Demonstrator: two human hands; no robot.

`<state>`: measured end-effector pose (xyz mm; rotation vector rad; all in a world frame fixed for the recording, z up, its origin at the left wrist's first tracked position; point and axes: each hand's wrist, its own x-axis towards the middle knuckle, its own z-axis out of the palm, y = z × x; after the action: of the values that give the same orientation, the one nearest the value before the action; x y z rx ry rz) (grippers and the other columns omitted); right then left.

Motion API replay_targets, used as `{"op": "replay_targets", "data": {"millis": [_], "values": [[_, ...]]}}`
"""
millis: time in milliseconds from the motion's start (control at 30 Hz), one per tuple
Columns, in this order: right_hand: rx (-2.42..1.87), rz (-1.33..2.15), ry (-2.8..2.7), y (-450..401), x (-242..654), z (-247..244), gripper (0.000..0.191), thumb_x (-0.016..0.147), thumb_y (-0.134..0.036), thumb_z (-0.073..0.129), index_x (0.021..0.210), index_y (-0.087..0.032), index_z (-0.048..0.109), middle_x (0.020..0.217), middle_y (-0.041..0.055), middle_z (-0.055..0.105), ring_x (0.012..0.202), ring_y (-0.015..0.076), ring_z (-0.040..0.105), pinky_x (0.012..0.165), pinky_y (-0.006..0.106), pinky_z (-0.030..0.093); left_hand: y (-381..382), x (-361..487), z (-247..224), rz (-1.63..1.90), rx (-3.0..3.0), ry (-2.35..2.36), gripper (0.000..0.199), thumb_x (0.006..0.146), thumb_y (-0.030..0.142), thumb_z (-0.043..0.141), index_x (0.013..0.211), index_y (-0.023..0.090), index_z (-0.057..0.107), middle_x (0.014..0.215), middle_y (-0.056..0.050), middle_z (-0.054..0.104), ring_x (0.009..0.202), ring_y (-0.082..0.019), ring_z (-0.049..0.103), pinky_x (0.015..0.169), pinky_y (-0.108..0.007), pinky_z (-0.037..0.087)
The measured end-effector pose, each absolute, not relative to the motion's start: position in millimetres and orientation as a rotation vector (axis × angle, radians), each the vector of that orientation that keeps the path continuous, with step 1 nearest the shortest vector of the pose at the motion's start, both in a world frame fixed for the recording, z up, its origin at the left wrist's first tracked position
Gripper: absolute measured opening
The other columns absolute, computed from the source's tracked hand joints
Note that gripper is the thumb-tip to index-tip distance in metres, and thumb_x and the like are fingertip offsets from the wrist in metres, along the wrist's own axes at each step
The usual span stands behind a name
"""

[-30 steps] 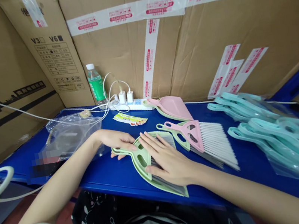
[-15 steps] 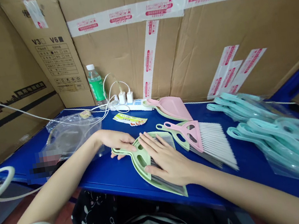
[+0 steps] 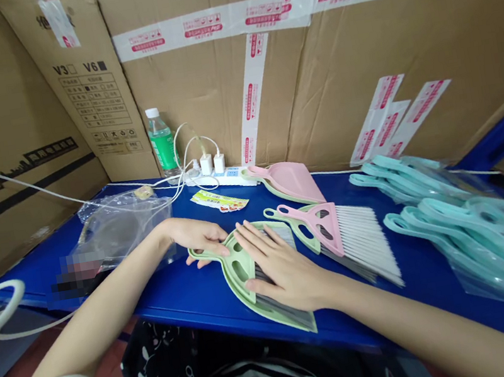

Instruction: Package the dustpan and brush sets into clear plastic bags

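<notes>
A green dustpan (image 3: 235, 288) lies near the table's front edge with a green brush (image 3: 241, 249) nested in it, its grey bristles partly covered. My left hand (image 3: 196, 234) is closed round their handles, thumb on top. Flat across the brush rests my right hand (image 3: 285, 271), fingers stretched out and gripping nothing. Just to the right, a pink brush (image 3: 334, 244) with white bristles overlaps a second green brush (image 3: 307, 241). Behind them sits a pink dustpan (image 3: 296, 180) stacked on a green one.
Turquoise brush-and-dustpan sets (image 3: 473, 230) in clear bags lie at the right. A power strip (image 3: 235, 175) with chargers, a bottle (image 3: 162, 142) and a paper leaflet (image 3: 219, 200) are at the back. A plastic bag (image 3: 124, 224) and cables lie left. Cardboard (image 3: 199, 95) walls the rear.
Almost nothing differs. Both hands stay on the green dustpan and brush, and the view has shifted very slightly.
</notes>
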<state>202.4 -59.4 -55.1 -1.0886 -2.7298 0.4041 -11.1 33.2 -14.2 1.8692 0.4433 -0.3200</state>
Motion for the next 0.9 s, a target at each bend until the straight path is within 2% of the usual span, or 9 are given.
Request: {"op": "replay_targets", "data": {"millis": [200, 333, 533, 700, 900], "values": [[-1.038, 0.411, -2.741, -57, 204, -54, 0.077, 0.095, -0.057, 0.029, 0.151, -0.007, 0.011, 0.157, 0.0155, 0.006, 0.144, 0.0249, -0.006, 0.116, 0.055, 0.007, 32, -13, -11, -0.327, 1.855, 0.437, 0.030, 0.094, 0.045, 0.048, 0.081, 0.018, 0.050, 0.046, 0.005, 0.058, 0.029, -0.006, 0.042, 0.032, -0.015, 0.035], [-1.035, 0.418, -2.762, -57, 206, -54, 0.078, 0.095, -0.057, 0.029, 0.151, -0.006, 0.011, 0.157, 0.0152, 0.004, 0.144, 0.0244, -0.007, 0.116, 0.054, 0.006, 31, -14, -9, -0.347, 1.869, 0.475, 0.030, 0.094, 0.046, 0.048, 0.082, 0.018, 0.050, 0.046, 0.004, 0.059, 0.030, -0.008, 0.046, 0.032, -0.014, 0.035], [-1.040, 0.428, -2.769, -55, 209, -54, 0.078, 0.096, -0.057, 0.029, 0.151, -0.006, 0.011, 0.157, 0.0156, 0.004, 0.144, 0.0248, -0.006, 0.116, 0.054, 0.007, 35, -18, -11, -0.320, 1.892, 0.463, 0.028, 0.095, 0.043, 0.047, 0.089, 0.016, 0.055, 0.044, 0.005, 0.057, 0.028, -0.007, 0.042, 0.030, -0.014, 0.033], [-1.046, 0.446, -2.742, -52, 215, -56, 0.074, 0.096, -0.056, 0.029, 0.153, -0.013, 0.009, 0.158, 0.0141, 0.007, 0.144, 0.0254, -0.003, 0.116, 0.055, 0.009, 40, -25, -9, -0.304, 1.920, 0.479, 0.033, 0.095, 0.047, 0.045, 0.091, 0.016, 0.056, 0.048, 0.002, 0.061, 0.030, -0.007, 0.046, 0.031, -0.013, 0.036], [-1.119, 0.509, -2.770, -51, 220, -51, 0.076, 0.096, -0.055, 0.030, 0.151, -0.006, 0.012, 0.157, 0.0149, 0.004, 0.143, 0.0251, -0.004, 0.117, 0.050, 0.009, 44, -32, -6, -0.333, 1.904, 0.531, 0.039, 0.093, 0.051, 0.047, 0.096, 0.015, 0.060, 0.053, -0.001, 0.066, 0.034, -0.009, 0.050, 0.032, -0.015, 0.036]]}}
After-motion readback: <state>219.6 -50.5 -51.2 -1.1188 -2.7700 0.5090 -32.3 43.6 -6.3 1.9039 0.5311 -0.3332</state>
